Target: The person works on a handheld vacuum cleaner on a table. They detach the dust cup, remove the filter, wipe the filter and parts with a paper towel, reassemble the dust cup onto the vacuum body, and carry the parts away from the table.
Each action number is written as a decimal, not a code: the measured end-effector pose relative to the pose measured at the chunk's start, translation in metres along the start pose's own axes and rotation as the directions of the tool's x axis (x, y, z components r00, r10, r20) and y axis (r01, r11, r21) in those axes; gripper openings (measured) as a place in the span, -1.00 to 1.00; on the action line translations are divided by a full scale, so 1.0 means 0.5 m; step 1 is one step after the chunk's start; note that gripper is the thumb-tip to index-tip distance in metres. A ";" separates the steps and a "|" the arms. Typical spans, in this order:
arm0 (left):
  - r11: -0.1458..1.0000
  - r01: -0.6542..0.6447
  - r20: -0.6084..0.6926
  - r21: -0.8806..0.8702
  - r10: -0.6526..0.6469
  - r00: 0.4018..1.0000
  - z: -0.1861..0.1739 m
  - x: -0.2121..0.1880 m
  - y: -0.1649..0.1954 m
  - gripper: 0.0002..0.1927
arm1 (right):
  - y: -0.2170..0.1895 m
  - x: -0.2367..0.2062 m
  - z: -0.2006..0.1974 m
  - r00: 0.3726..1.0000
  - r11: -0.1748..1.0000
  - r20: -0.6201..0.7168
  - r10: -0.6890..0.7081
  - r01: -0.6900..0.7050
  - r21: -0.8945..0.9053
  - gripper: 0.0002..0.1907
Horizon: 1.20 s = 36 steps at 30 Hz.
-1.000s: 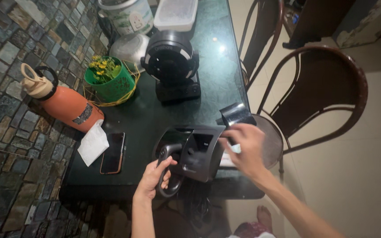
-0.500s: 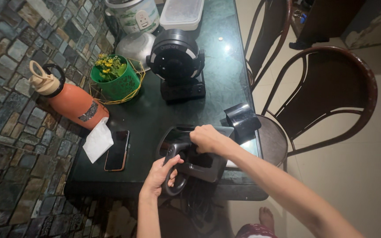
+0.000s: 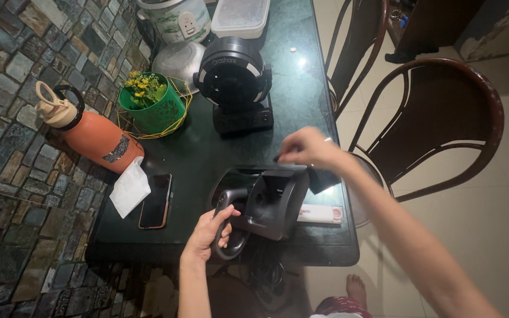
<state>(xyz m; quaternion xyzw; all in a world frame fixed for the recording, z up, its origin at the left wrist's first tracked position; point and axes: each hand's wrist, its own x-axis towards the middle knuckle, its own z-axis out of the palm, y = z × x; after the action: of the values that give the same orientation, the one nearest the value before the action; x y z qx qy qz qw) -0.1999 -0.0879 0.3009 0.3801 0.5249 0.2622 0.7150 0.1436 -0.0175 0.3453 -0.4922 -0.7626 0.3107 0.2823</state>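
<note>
Green table (image 3: 301,88): left hand (image 3: 207,232) still grips the handle (image 3: 226,203); right hand (image 3: 307,147), fingers pinched, has lifted.

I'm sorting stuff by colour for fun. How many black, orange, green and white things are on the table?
Black: 3, the round machine, the handled appliance, the phone
Orange: 1, the bottle
Green: 1, the flower pot
White: 2, the tissue, the lidded box
Total: 7
</note>
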 end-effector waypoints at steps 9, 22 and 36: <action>1.000 -0.009 0.041 -0.008 0.010 0.999 -0.017 0.015 -0.006 -0.59 | 0.110 -0.138 -0.021 0.896 0.744 -0.196 0.399 -0.191 0.640 -0.79; 0.997 -0.021 -0.085 0.069 0.027 0.996 0.004 0.020 -0.003 -0.66 | 0.041 -0.242 0.066 0.779 0.825 -0.585 0.226 0.166 0.540 -0.80; 0.998 -0.029 -0.049 0.061 0.032 0.998 -0.018 0.036 -0.008 -0.66 | 0.072 -0.236 0.103 0.778 0.953 -0.627 0.049 0.152 0.263 -0.88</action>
<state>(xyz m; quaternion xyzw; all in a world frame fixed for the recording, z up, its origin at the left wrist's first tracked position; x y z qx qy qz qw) -0.2028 -0.0738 0.2862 0.4027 0.5445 0.2667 0.6857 0.1684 -0.1253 0.2702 -0.4977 -0.5824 0.2330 0.5990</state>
